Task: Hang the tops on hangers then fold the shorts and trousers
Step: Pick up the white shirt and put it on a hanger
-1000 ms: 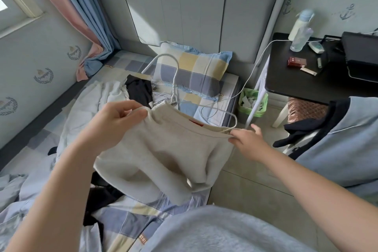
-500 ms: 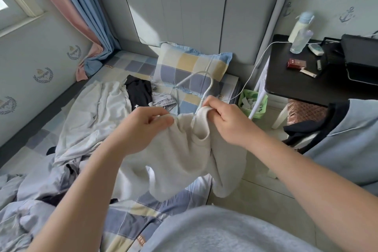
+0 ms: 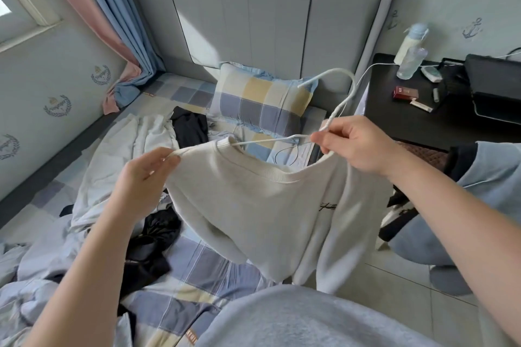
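Left hand [image 3: 146, 175] pinches the cream top [image 3: 262, 205] at one shoulder; right hand [image 3: 358, 146] grips the white hanger [image 3: 342, 98] by its neck, above the bed [image 3: 203, 270]. Risk: the right-hand shoulder appears unseated and could slide off. Top hangs limp, with a ribbed collar and a small dark print.

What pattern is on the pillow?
The pillow has a check of blue, grey and pale yellow squares, seen in the head view.
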{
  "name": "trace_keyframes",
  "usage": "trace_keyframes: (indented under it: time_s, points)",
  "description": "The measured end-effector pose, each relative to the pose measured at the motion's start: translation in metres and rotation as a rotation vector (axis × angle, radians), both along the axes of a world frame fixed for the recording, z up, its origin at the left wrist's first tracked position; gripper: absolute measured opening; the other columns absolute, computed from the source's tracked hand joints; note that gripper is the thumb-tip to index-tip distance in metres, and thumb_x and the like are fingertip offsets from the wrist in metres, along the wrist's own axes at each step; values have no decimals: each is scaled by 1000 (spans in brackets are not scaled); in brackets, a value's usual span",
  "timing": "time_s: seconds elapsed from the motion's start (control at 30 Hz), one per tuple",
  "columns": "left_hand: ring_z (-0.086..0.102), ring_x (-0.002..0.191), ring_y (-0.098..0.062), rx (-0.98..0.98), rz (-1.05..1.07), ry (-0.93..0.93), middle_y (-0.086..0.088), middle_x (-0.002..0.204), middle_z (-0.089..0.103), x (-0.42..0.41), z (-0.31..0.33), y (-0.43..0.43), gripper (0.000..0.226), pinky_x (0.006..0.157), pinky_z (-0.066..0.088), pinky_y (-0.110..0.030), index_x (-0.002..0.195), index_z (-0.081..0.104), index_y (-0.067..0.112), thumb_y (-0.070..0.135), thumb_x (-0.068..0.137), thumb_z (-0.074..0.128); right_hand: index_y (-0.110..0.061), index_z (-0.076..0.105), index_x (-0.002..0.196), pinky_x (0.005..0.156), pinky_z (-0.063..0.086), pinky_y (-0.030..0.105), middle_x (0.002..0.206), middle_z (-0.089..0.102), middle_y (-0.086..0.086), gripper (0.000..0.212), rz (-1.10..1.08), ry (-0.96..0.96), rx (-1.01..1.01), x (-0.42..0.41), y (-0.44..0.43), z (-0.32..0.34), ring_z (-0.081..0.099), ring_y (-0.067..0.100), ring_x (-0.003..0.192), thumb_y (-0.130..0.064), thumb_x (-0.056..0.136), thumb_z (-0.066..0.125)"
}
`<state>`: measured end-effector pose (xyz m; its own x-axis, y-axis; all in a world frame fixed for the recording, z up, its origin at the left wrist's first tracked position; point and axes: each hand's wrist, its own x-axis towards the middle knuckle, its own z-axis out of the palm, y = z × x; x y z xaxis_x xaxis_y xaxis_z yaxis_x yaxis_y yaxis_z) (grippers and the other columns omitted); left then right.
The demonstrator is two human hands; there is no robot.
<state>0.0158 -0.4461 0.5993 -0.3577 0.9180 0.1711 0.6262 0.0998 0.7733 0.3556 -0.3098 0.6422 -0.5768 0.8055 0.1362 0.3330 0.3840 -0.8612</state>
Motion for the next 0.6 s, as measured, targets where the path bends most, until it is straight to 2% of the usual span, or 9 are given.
trace_keyframes:
  time_s: [0.1, 0.23, 0.37, 0.5, 0.6]
  points:
    - [59, 74, 9, 17, 5, -21, 24, 82, 68, 4, -3, 1, 26, 63, 41, -4, 90, 65, 49, 28, 102, 57, -2, 55, 68, 60, 35, 17, 59, 42, -8, 49, 45, -21, 31, -2, 0, 3, 39, 5, 57, -46, 91, 55]
    - [58, 73, 0, 28, -9, -52, 15, 84, 68, 0, -2, 0, 17, 68, 46, -26, 94, 65, 49, 36, 99, 55, -10, 46, 63, 61, 36, 17, 58, 42, -10, 44, 114, 5, 3, -9, -1, 6, 39, 6, 56, -39, 97, 50]
    - [59, 79, -7, 48, -24, -73, 13, 85, 68, -2, 4, -5, 17, 73, 45, -30, 95, 67, 46, 34, 96, 54, -4, 42, 65, 58, 32, 12, 57, 38, -17, 45, 140, 19, 20, -14, 1, 10, 34, 2, 54, -33, 99, 49]
    - [56, 78, -2, 56, -33, -57, 12, 84, 68, -4, 11, -9, 26, 73, 44, -27, 95, 69, 42, 19, 101, 58, -3, 44, 67, 60, 34, 11, 60, 38, -14, 46, 143, 18, 33, -18, 1, 15, 36, 2, 55, -37, 97, 48]
    - [58, 81, 5, 59, -44, -53, 17, 87, 69, -5, 18, -12, 28, 76, 43, -19, 96, 69, 42, 17, 100, 59, -7, 49, 67, 61, 35, 13, 63, 40, -7, 43, 157, 7, 46, -25, 0, 20, 36, 4, 57, -38, 97, 49]
